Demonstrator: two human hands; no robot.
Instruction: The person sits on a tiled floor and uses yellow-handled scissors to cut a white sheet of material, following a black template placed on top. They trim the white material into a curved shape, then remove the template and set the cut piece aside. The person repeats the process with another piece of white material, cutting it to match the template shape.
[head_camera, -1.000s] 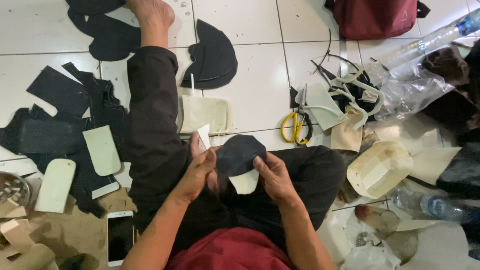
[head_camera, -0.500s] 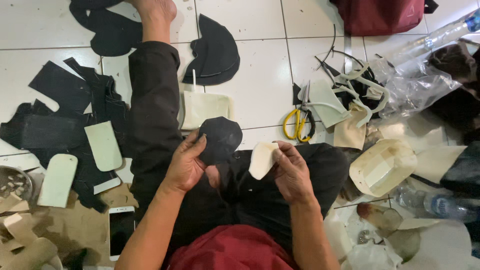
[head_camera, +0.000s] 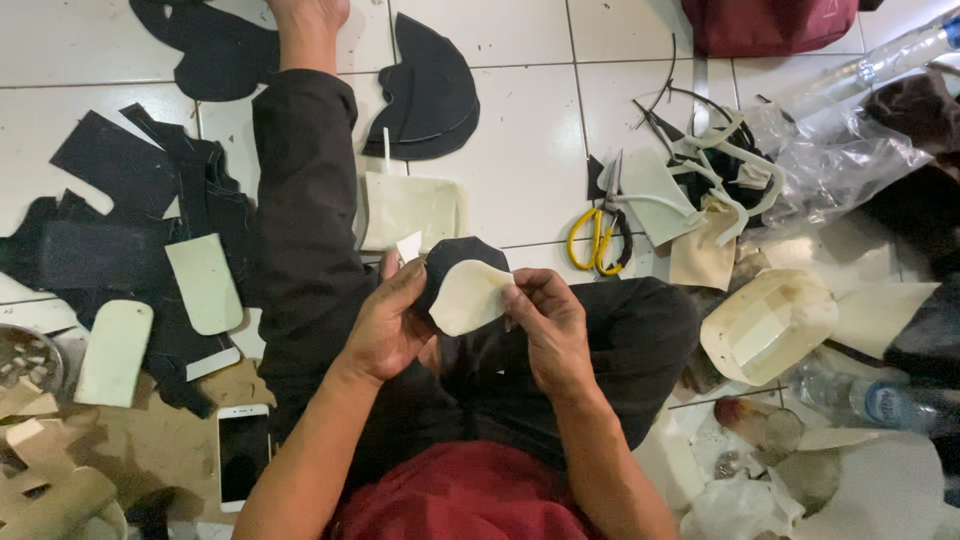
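Down on the tiled floor (head_camera: 530, 130) the person sits with one leg stretched out and works right over the lap, so both pieces stay close to the eyes. The left hand (head_camera: 392, 325) has its fingers closed on a rounded black piece (head_camera: 452, 258), thumb on top, holding it up like a backing. The right hand (head_camera: 545, 320) pinches the edge of a cream curved piece (head_camera: 468, 297) and lays it against the black one; the two overlap and touch, the cream piece in front. Holding each by its rim leaves the faces free to be matched.

Around the person, things lie within arm's reach. More black cut shapes (head_camera: 430, 95) sit beyond the knee, and a cream sheet (head_camera: 410, 208) lies just beside the leg. Yellow-handled scissors (head_camera: 597, 235) rest on the floor to the right, near a tangle of off-cuts. On the left, pale green-white oblong pieces (head_camera: 205, 283) lie on dark fabric scraps (head_camera: 110, 220), and a white phone (head_camera: 243, 455) lies face up by the hip. A cream cap-like form (head_camera: 765, 325) sits to the right, near a plastic bottle (head_camera: 865, 400).
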